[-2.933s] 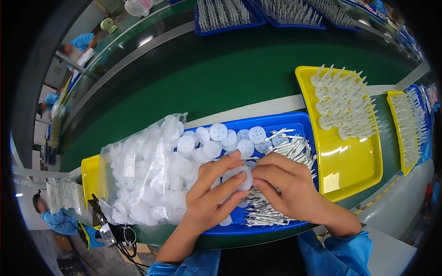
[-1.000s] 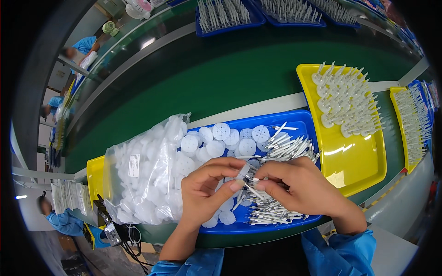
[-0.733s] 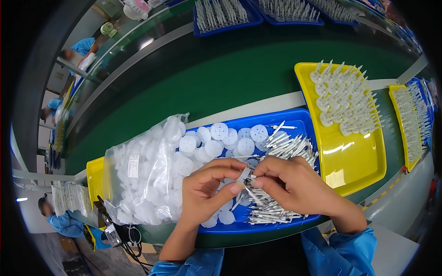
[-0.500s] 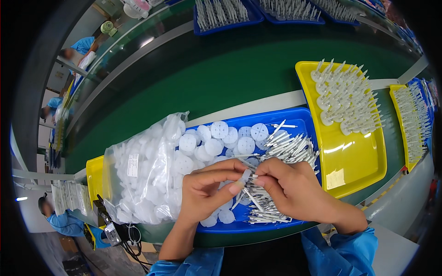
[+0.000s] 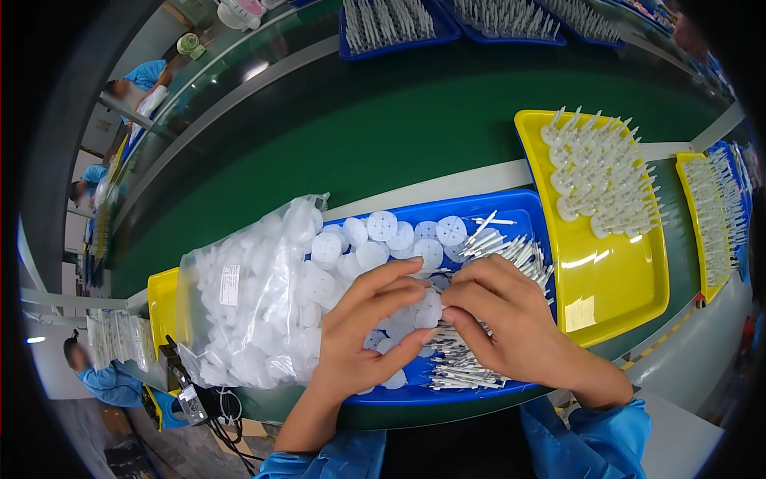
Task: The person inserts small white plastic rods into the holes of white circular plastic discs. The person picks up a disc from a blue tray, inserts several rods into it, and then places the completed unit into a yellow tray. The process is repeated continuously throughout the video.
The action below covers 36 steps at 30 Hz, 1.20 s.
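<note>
Fingers: both hands pinch one round white plastic disc (image 5: 429,307) over the blue plastic tray (image 5: 527,209).
Left hand (image 5: 363,335): steadies it.
Right hand (image 5: 507,319): best keep the pin straight, probably.

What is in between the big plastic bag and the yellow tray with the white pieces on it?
In the head view, the blue tray lies between the plastic bag and the yellow tray, holding white discs and pins.

- Clear plastic bag (image 5: 247,307), bulging with white discs, lies at the near left, its mouth over the blue tray's (image 5: 523,209) left end.
- White rectangular label (image 5: 230,285) sits on the bag's left side.
- Small clear packets (image 5: 116,339) lie stacked at the far left edge.
</note>
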Motion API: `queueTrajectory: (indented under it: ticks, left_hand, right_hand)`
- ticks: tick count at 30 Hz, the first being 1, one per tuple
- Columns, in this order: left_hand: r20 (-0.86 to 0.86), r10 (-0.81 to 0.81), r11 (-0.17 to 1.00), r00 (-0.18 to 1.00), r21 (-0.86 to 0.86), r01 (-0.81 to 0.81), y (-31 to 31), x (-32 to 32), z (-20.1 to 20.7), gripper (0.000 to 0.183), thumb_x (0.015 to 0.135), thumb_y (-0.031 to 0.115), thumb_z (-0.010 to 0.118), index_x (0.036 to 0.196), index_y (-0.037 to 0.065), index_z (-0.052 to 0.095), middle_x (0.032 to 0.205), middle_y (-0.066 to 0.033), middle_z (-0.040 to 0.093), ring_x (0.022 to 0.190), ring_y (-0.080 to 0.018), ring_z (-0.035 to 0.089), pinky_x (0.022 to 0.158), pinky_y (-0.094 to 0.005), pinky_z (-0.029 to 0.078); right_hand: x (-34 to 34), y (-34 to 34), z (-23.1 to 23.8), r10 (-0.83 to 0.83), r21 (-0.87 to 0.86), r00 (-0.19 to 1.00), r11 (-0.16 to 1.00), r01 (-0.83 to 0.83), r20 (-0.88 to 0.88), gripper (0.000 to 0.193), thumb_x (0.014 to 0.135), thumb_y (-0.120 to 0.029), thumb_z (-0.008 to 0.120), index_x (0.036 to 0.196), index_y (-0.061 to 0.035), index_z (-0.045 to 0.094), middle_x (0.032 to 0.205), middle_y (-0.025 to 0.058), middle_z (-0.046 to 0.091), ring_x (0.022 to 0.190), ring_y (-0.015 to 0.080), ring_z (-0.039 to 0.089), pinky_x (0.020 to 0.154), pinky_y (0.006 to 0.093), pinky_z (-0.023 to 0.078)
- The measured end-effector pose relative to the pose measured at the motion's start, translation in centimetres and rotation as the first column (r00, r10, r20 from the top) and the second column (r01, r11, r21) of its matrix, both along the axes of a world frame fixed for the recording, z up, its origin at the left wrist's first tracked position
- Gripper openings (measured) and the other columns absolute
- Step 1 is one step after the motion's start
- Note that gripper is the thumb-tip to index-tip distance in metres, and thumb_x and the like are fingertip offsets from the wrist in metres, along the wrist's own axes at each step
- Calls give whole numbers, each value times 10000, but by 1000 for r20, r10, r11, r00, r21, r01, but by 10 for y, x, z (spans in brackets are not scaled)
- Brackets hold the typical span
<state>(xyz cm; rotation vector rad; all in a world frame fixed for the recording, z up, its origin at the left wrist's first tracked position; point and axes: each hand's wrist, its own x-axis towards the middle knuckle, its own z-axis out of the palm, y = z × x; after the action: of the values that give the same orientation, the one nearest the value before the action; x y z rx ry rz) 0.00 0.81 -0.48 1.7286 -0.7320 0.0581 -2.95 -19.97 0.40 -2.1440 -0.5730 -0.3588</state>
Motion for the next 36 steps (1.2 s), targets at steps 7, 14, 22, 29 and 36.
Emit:
queueTrajectory:
  ticks: [7, 14, 22, 29, 36]
  left_hand:
    - [556, -57, 959, 829, 262, -109, 5, -2, -5, 414, 730, 16, 820, 1127, 31, 704, 1313, -231, 600, 1059, -277, 669, 828, -358, 504]
    - [86, -50, 998, 995, 43, 47, 1, 2, -4, 416, 793, 8, 781, 1194, -4, 671, 1305, -240, 616, 1063, -277, 666, 911, -368, 518]
    - [-482, -60, 984, 874, -174, -28, 16, 2, -9, 339, 1021, 147, 570, 1297, -47, 606, 1304, -230, 626, 1035, -243, 675, 838, -325, 559]
    - [-626, -298, 903, 721, -430, -1, 12, 2, -6, 396, 1025, 137, 554, 1372, -53, 534, 1292, -237, 629, 1005, -253, 680, 794, -360, 575]
    - [-634, -297, 903, 714, -430, -7, 11, 3, -9, 298, 973, 142, 630, 1207, -37, 585, 1228, -255, 642, 1039, -277, 671, 885, -401, 549]
  right_hand:
    - [-4, 0, 0, 48, 147, 991, 989, -30, -123, 143, 819, 10, 693, 950, -4, 636, 917, 135, 599, 736, 333, 639, 632, 380, 528]
    - [-1, -8, 5, 121, 108, 975, 989, -103, -184, 190, 805, 50, 708, 989, 19, 675, 1002, 156, 663, 851, 325, 681, 743, 363, 555]
    - [60, -46, -14, 74, -623, 993, 782, 1, 94, 149, 776, -29, 623, 912, -9, 679, 932, 119, 649, 952, 274, 609, 849, 403, 481]
    - [38, -48, -4, -6, -531, 998, 846, 40, 66, 147, 820, -6, 632, 959, 23, 668, 946, 136, 612, 912, 301, 609, 830, 406, 489]
    - [6, -13, 16, 131, 232, 969, 969, -81, -210, 153, 881, 18, 666, 1034, 18, 663, 908, 167, 628, 743, 342, 655, 640, 374, 513]
